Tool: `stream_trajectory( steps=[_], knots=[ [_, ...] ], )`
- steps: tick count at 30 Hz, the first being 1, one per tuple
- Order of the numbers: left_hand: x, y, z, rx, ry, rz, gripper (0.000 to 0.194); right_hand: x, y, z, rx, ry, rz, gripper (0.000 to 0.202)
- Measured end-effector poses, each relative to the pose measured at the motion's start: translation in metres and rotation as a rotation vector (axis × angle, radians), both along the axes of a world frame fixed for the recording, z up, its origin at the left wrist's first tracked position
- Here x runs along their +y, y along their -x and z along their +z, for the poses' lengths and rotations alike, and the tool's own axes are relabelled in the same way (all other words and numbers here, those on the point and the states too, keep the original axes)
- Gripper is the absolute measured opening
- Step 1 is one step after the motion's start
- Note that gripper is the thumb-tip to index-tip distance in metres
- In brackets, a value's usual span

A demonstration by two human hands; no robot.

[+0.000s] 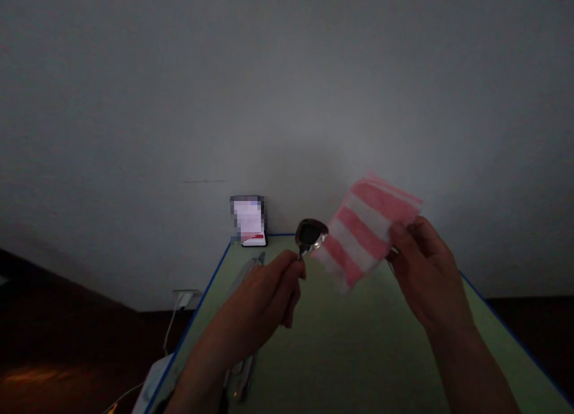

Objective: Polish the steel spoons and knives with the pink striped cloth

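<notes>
My left hand (273, 288) pinches the thin neck of a shiny metal spoon-like utensil (311, 233), its dark rounded head pointing up. To its right, my right hand (424, 264) grips a pink-and-white striped cloth (365, 228) by its right corner. The cloth hangs spread out in the air, slightly blurred, its left edge close to the utensil's head. A small bit of something metallic shows beneath the right fingers, too little to identify. Both hands are raised above the green table.
The green table (350, 354) has a blue edge and stands against a grey wall (287, 91). A folding phone (253, 222) with a blurred screen stands at its back left. Metal utensils (242, 381) lie under my left forearm. A white plug (185, 299) with a cable is left.
</notes>
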State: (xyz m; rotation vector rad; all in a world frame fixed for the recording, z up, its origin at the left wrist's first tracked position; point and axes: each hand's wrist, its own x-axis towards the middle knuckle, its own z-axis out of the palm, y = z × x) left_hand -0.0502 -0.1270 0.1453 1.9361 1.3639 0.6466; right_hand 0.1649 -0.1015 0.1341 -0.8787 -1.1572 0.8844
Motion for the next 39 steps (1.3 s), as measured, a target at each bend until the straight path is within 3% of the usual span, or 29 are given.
stream_trajectory(
  steps=[5,10,12,17,23,27,31,39],
  knots=[
    [-0.006,-0.017,-0.003,0.069,-0.045,0.029,0.031,-0.023,0.024,0.008,-0.321,-0.133,0.066,0.012],
    [-0.01,-0.013,-0.006,0.174,-0.107,0.065,0.034,-0.024,0.03,-0.002,-0.482,-0.205,0.12,0.016],
    [-0.014,-0.012,-0.006,0.2,-0.125,0.023,0.035,-0.02,0.029,-0.007,-0.404,-0.164,0.06,0.016],
    [-0.025,-0.024,-0.006,0.294,-0.27,-0.03,0.032,-0.012,0.03,-0.014,-0.193,0.126,0.013,0.051],
    [-0.02,-0.031,-0.01,0.341,-0.218,-0.034,0.031,-0.004,0.032,-0.029,-0.156,0.253,0.201,0.034],
    [-0.007,-0.029,-0.018,0.367,-0.152,0.0,0.032,0.007,0.043,-0.045,0.253,0.339,0.26,0.031],
    [0.001,-0.026,-0.018,0.34,-0.148,0.064,0.031,0.016,0.043,-0.047,0.651,0.406,0.376,0.028],
    [-0.001,-0.029,-0.012,0.247,-0.108,0.109,0.035,0.008,0.03,-0.038,0.612,0.302,0.616,0.056]
  ],
)
